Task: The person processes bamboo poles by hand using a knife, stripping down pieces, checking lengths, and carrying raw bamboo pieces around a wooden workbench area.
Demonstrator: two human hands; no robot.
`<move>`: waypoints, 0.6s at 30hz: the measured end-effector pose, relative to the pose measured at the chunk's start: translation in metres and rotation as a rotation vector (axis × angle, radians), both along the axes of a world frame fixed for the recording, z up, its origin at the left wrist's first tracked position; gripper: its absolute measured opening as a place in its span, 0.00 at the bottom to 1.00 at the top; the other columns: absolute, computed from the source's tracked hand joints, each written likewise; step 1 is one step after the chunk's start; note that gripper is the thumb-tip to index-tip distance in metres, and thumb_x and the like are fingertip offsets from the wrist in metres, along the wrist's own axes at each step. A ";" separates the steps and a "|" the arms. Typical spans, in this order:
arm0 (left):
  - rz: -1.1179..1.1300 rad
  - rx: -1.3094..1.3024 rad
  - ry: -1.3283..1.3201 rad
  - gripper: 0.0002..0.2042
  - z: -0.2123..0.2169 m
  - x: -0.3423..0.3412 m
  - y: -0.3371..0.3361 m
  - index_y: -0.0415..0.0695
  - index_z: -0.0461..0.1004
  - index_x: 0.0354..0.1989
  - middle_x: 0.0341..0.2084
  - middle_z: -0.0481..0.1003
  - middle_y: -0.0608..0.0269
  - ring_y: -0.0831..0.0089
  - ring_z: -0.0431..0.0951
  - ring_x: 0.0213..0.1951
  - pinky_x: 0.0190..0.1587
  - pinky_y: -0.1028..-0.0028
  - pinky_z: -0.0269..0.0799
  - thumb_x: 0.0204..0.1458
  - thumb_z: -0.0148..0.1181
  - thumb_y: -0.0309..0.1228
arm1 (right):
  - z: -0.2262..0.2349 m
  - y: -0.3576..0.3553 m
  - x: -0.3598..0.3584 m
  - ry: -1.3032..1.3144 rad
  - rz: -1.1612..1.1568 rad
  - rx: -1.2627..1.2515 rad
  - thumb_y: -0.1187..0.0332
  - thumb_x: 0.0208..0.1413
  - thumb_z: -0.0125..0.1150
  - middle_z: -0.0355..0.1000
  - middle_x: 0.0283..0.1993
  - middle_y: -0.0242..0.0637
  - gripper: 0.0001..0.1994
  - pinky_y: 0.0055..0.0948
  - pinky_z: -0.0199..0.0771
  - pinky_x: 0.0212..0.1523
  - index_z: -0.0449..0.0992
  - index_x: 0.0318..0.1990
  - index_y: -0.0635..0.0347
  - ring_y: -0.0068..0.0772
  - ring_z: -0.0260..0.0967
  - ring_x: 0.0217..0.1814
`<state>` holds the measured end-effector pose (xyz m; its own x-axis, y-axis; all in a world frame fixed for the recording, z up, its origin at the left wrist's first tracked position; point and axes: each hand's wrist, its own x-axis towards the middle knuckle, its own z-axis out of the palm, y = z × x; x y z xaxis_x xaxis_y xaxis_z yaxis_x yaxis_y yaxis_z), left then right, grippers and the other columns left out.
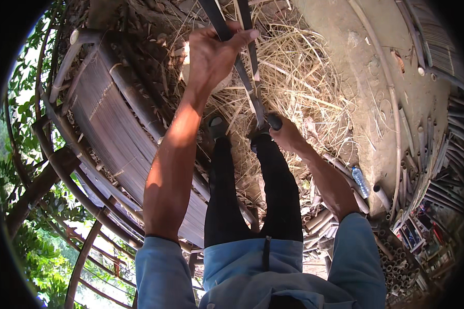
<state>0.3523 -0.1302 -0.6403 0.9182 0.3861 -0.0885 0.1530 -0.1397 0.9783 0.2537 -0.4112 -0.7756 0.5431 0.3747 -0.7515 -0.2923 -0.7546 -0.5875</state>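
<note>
My left hand (211,56) reaches far forward, its fingers closed around a dark split bamboo strip (222,28) with its thumb stretched across toward a second strip (251,49). The two strips stand apart at the top of the view, show pale inner faces, and come together near my right foot. There my right hand (290,135) is closed on a dark, rounded tool handle (275,121), close beside the strips' near ends. Whether a blade sits among those ends, I cannot tell. My dark-clad legs (277,190) extend forward on either side of a gap.
Pale shavings (299,77) cover the ground around the strips. A slatted bamboo bench (105,113) runs along my left. To the right lie a long pole (389,87), a plastic bottle (360,181) and stacked bamboo tubes (397,270).
</note>
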 end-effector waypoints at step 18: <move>0.067 0.045 0.110 0.11 0.010 0.037 -0.038 0.37 0.86 0.38 0.15 0.73 0.72 0.84 0.66 0.18 0.20 0.77 0.57 0.52 0.74 0.32 | -0.139 -0.100 -0.091 -0.287 0.091 -0.171 0.68 0.51 0.60 0.72 0.20 0.46 0.18 0.36 0.68 0.16 0.74 0.46 0.72 0.39 0.70 0.15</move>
